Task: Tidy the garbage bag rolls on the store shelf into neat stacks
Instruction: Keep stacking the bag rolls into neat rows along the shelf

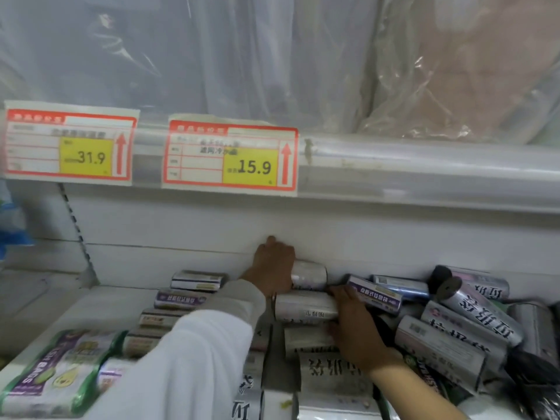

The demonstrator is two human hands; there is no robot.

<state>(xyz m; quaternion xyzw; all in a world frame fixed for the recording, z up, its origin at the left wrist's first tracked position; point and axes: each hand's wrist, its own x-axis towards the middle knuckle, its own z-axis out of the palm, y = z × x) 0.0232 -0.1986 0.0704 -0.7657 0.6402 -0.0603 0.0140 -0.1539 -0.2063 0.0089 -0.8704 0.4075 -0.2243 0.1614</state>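
Note:
Silver garbage bag rolls lie on the white shelf [100,301]. My left hand [274,265] reaches to the back wall and grips the left end of a silver roll [310,275] at the top of a middle stack. My right hand [354,325] lies flat against the right ends of the rolls below it [303,307], fingers spread. A purple-labelled roll [374,294] rests just above my right fingers. To the right, a loose heap of silver rolls [460,328] lies at mixed angles. A row of purple-labelled rolls [178,298] runs along the left.
A green-edged multipack of bags [57,371] sits at the front left. Two price tags [230,156] hang on the rail of the shelf above, which holds goods wrapped in clear plastic. A slotted upright [75,225] stands at the back left.

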